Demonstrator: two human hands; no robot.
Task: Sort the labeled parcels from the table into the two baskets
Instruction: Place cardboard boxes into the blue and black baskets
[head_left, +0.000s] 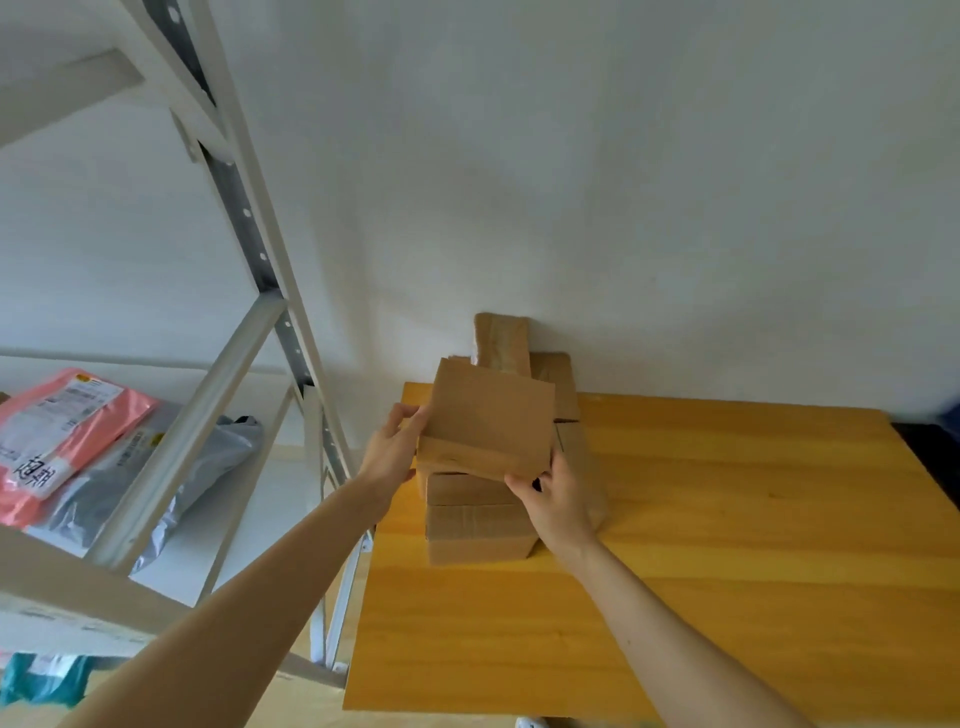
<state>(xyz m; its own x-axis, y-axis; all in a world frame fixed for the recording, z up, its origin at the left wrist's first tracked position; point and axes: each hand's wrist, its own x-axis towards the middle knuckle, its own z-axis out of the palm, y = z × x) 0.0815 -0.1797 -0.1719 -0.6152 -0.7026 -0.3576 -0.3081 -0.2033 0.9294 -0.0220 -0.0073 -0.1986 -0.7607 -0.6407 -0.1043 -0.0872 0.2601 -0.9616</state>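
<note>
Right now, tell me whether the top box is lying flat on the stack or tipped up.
Tipped up. The top box shows its broad face to the camera, held by left grip and right grip over the stack.

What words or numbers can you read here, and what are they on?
Nothing can be quoted for sure.
Pink plastic mailer bag: white label, tiny print and big dark characters, too blurred to read.
Grey plastic mailer bag: sticker with a yellow mark, too blurred.
Brown cardboard box held by the left hand and right hand: no writing shows.
Stacked brown cardboard boxes beneath it: no writing shows.
</note>
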